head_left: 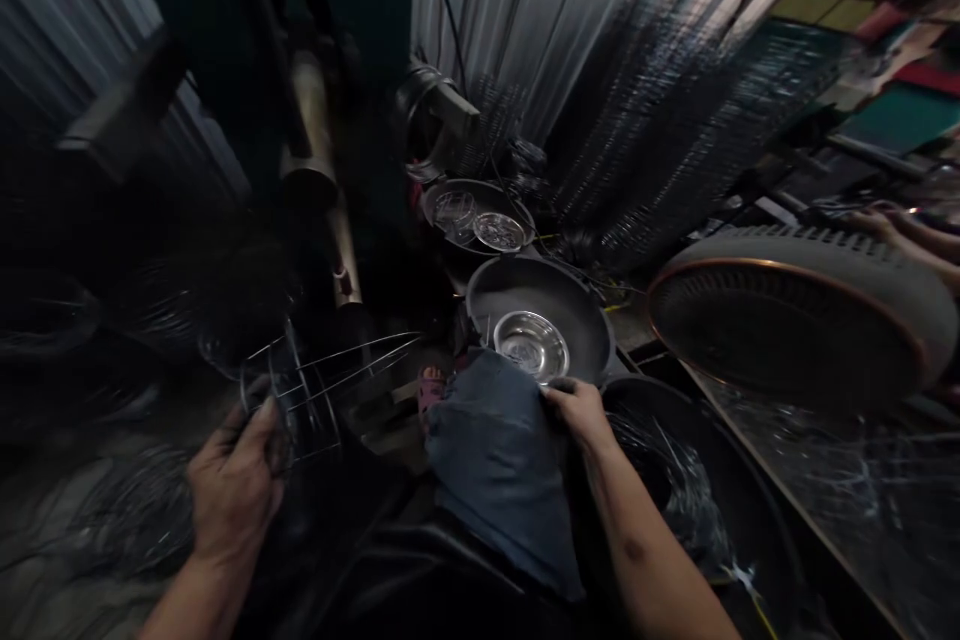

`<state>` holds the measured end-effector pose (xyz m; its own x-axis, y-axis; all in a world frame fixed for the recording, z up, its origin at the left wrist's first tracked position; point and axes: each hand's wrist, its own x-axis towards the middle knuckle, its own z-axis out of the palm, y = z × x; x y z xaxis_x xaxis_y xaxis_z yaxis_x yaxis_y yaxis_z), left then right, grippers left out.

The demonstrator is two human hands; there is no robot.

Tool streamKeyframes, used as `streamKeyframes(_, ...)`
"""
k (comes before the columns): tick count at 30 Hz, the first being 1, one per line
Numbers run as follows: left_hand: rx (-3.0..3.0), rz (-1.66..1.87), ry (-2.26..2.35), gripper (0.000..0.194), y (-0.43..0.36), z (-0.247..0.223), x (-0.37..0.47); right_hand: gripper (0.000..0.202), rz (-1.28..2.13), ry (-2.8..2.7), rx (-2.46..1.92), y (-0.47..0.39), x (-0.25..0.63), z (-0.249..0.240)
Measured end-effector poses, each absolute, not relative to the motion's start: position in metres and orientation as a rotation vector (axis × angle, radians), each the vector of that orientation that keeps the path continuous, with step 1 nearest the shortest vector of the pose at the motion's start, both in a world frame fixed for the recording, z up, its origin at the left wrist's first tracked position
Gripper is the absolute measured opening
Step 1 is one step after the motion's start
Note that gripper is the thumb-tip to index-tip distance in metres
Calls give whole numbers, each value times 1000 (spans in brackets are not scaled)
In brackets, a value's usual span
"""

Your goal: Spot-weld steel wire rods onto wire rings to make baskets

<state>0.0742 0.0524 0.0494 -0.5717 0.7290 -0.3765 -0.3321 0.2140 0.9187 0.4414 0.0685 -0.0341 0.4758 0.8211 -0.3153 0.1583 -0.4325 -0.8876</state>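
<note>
My left hand point(244, 465) is closed around a wire frame point(300, 390) made of thin metal rods, held at the lower left. My right hand point(581, 410) is at the near rim of a shiny metal bowl point(531, 348), fingers pressed together beside a grey-blue cloth point(495, 465); what they pinch is too small to make out. The bowl sits in a dark round basin point(487, 295). Behind it, another basin point(442, 185) holds a second shiny dish point(500, 232) and some wire pieces point(455, 210).
A dark basin point(772, 510) with a bundle of wires point(682, 480) stands at the lower right. A large round fan-like housing point(795, 320) is on the right, near another person's hand point(889, 230). Machine parts point(311, 120) rise at the upper left. Wire stacks lean against corrugated metal point(502, 10).
</note>
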Motion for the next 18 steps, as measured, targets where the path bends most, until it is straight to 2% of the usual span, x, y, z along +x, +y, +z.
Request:
streamKeyframes(7, 352, 1647, 1447, 37, 46, 32, 65, 29, 1645, -796, -1327, 99, 286, 23)
streamKeyframes(12, 301, 1685, 1438, 47, 46, 26, 58, 27, 1786, -644, -1110, 113, 215, 35)
streamKeyframes(18, 394, 1690, 1537, 49, 49, 10, 49, 32, 1860, -582, -971, 114, 205, 36)
